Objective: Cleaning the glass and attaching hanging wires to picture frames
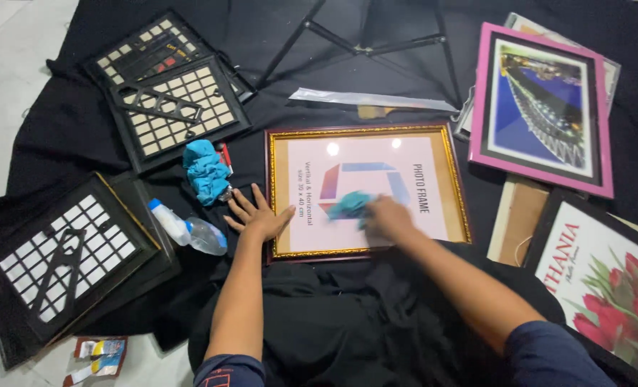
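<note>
Right hand point(389, 217) fingers clamp a soft teal cloth point(349, 204) on the gold-edged, glass-fronted rectangular picture frame point(368, 189), likely fragile; left hand point(260, 216) fingers splayed, steadying its edge.

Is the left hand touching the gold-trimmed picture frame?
Touching. The head view shows the left hand flat, fingertips overlapping the left edge of the gold-trimmed picture frame, with no gap.
</note>
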